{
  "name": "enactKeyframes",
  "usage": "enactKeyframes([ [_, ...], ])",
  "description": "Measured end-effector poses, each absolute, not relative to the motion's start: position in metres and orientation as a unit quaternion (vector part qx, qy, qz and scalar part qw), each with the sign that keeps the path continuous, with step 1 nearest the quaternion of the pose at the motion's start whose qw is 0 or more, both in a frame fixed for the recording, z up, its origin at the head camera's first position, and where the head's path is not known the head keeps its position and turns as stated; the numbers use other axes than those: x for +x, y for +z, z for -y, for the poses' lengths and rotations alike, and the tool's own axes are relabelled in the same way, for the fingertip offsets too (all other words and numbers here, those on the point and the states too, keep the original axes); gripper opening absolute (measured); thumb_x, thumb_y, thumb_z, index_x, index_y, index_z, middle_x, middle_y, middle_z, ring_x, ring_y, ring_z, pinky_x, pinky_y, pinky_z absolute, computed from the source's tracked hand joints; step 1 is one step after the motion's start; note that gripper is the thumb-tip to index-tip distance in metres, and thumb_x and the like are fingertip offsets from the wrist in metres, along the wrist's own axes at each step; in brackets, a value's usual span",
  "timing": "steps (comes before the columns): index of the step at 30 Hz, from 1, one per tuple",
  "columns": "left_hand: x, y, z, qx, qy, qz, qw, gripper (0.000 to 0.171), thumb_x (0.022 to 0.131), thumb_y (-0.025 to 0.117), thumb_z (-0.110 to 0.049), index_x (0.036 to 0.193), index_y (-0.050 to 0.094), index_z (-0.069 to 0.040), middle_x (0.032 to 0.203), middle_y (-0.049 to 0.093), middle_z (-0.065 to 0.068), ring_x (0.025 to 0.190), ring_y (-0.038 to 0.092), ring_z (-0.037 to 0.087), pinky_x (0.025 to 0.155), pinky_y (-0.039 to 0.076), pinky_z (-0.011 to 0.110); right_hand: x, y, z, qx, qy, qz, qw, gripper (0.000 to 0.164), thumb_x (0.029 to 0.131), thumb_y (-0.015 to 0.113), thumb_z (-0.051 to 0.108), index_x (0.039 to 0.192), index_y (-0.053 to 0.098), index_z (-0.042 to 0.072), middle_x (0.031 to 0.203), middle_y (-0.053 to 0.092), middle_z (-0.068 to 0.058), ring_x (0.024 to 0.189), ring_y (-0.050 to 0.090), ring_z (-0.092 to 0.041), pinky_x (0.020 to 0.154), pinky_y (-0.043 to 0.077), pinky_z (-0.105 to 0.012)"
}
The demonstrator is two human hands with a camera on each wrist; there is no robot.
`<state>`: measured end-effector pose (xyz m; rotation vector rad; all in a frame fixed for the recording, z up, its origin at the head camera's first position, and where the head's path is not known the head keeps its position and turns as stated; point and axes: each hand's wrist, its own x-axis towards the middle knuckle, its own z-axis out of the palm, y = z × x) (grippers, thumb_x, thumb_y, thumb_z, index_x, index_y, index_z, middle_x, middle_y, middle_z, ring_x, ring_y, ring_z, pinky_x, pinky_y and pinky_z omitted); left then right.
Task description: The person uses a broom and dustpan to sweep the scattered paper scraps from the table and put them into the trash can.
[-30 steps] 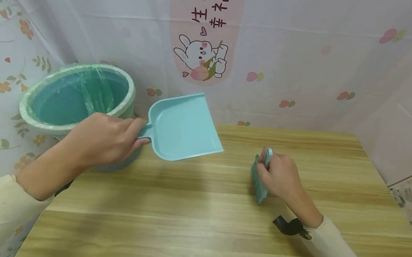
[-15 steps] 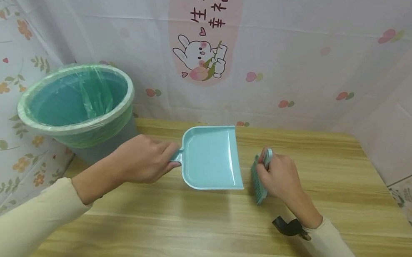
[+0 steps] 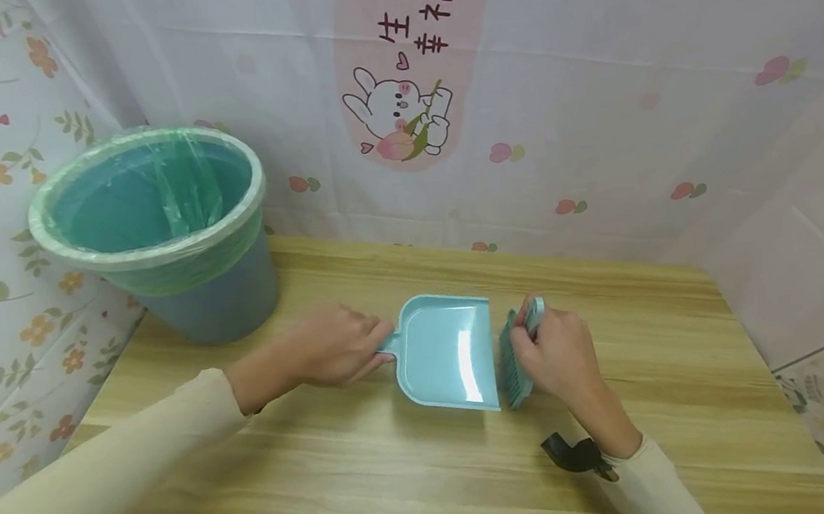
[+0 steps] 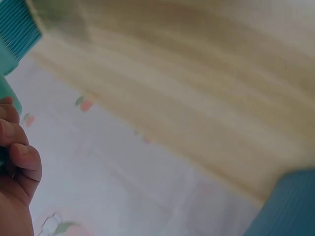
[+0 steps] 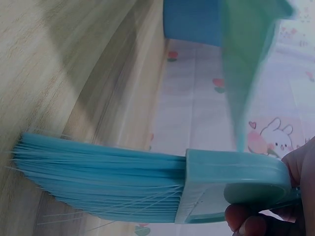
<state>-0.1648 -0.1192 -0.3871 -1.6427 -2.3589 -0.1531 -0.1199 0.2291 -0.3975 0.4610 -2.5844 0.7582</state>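
My left hand (image 3: 331,345) grips the short handle of a light blue dustpan (image 3: 433,355), held above the wooden table with a shadow beneath it. The pan's straight front edge points right and looks bare inside. Just past that edge is a teal hand brush (image 3: 512,374), its handle gripped by my right hand (image 3: 561,356). In the right wrist view the long blue bristles (image 5: 98,177) stand with their tips at the tabletop, and the dustpan (image 5: 241,64) blurs overhead. The left wrist view catches the bristles (image 4: 18,30) in its upper corner.
A blue bin (image 3: 214,307) with a green plastic liner stands on the table (image 3: 347,498) at the back left. Printed cloth (image 3: 592,104) hangs along the back and left. A black curved piece (image 3: 574,453) sits at my right wrist.
My left hand has come right and down with the dustpan, from in front of the bin to beside the brush. My right hand and the brush stay in place.
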Motion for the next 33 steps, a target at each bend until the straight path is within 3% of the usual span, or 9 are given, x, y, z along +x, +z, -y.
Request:
enactKeyframes([
  [11, -0.171, -0.422, 0.108, -0.554, -0.060, 0.829, 0.043, 0.027, 0.110, 0.063, -0.030, 0.100, 0.055, -0.007, 0.074, 0.038, -0.007, 0.061, 0.038, 0.009, 0.053, 0.034, 0.026, -0.119, -0.397, -0.228, 0.163, 0.273, 0.925, 0.207, 0.013, 0.088, 0.056, 0.001, 0.080, 0.061, 0.011, 0.055, 0.035, 0.012, 0.048, 0.026, -0.002, 0.044, 0.026, -0.028],
  [17, -0.177, -0.435, 0.100, -0.553, -0.058, 0.830, 0.028, 0.027, 0.112, 0.060, -0.031, 0.099, 0.054, -0.008, 0.073, 0.036, -0.007, 0.061, 0.035, 0.008, 0.053, 0.031, 0.024, -0.120, -0.398, -0.228, 0.165, 0.271, 0.925, 0.208, 0.014, 0.089, 0.056, 0.001, 0.080, 0.061, 0.011, 0.055, 0.035, 0.012, 0.048, 0.025, -0.002, 0.044, 0.026, -0.029],
  [33, -0.190, -0.445, 0.087, -0.546, -0.054, 0.836, -0.007, 0.030, 0.114, 0.056, -0.034, 0.104, 0.058, -0.006, 0.074, 0.045, -0.004, 0.061, 0.043, 0.010, 0.055, 0.041, 0.028, -0.120, -0.399, -0.228, 0.160, 0.269, 0.926, 0.213, 0.012, 0.088, 0.057, 0.001, 0.081, 0.061, 0.010, 0.055, 0.036, 0.011, 0.048, 0.027, -0.003, 0.044, 0.026, -0.030],
])
